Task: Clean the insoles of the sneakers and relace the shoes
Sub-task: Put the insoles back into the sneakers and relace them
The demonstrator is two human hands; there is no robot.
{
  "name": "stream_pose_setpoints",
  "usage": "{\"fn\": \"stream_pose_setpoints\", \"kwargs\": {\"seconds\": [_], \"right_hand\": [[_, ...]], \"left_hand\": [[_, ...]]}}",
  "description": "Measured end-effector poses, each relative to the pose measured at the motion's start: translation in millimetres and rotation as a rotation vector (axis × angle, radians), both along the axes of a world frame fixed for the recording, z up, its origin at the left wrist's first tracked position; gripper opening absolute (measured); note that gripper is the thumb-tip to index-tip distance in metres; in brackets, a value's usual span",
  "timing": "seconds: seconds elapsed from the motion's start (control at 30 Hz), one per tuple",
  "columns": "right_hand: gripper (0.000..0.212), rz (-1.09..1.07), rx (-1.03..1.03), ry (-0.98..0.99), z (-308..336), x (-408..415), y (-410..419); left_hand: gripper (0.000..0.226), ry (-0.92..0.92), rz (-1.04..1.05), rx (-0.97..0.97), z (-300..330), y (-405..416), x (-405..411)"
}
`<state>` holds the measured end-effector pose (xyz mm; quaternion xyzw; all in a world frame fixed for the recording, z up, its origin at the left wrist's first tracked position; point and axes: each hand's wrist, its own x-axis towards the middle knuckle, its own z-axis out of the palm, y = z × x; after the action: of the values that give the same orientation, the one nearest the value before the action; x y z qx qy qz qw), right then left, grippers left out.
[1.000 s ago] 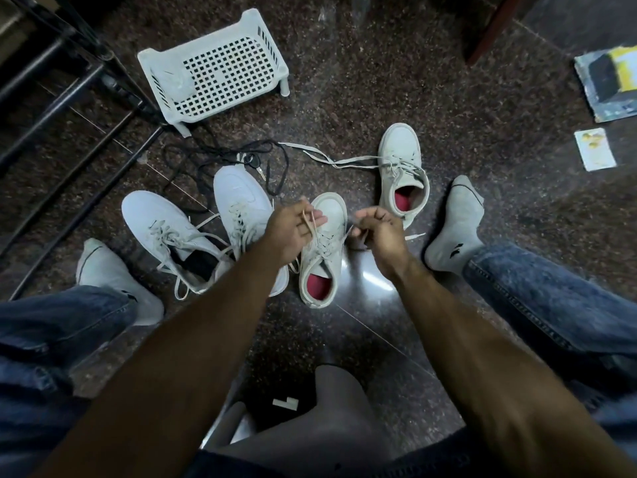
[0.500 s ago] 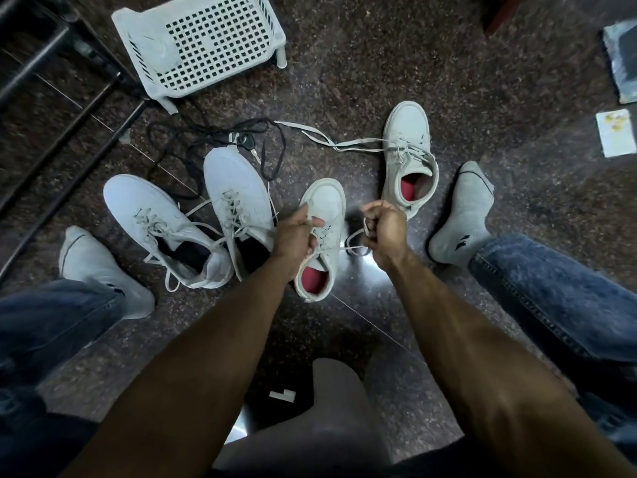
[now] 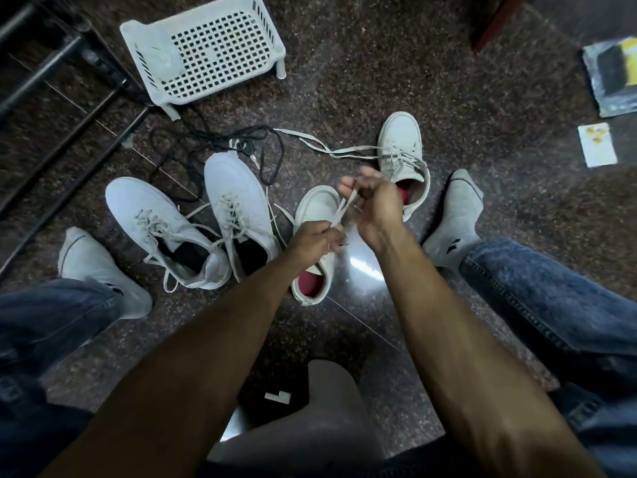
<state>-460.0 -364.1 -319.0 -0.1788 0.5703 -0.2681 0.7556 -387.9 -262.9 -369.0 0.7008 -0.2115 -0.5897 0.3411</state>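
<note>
Centre frame: your left hand [image 3: 315, 240] and right hand [image 3: 374, 205] both pinch a pale lace [image 3: 342, 211], apparently from the red-lined sneaker [image 3: 315, 263] on the floor [image 3: 344, 81] beneath them.

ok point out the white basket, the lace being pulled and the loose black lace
white basket [image 3: 206, 50], head view, on its perforated panel
pulled lace [image 3: 342, 212], head view, on the taut stretch between the hands
black lace [image 3: 275, 160], head view, on its right loop
</note>
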Motion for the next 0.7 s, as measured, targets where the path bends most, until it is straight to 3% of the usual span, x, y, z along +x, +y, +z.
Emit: {"fn": "stream_pose_setpoints", "kwargs": {"seconds": [0.13, 0.2, 0.33, 0.47, 0.57, 0.7], "right_hand": [[0.045, 0.319, -0.347, 0.440, -28.9, -22.4, 4.4], [0.037, 0.512, -0.466, 0.543, -41.7, -31.4, 12.3], [0.029, 0.787, -0.438, 0.297, -54.0, -33.8, 35.6], [0.020, 0.781, -0.494, 0.313, -60.2, -36.9, 35.7], [0.022, 0.806, -0.547, 0.399, -52.3, -43.5, 28.4], [0.018, 0.961, -0.271, 0.302, -36.2, -55.2, 25.8]], "left_hand": [[0.025, 0.050, 0.044, 0.082, 3.7, 2.7, 8.6], [0.028, 0.080, 0.072, 0.107, 1.1, 2.6, 10.0], [0.017, 0.068, 0.124, 0.116, 0.1, 1.9, 11.0], [0.018, 0.085, 0.135, 0.121, 1.5, 4.0, 12.7], [0.016, 0.153, 0.275, 0.120, 2.5, 6.3, 14.5], [0.017, 0.233, 0.423, 0.105, 3.0, 11.7, 13.9]]}}
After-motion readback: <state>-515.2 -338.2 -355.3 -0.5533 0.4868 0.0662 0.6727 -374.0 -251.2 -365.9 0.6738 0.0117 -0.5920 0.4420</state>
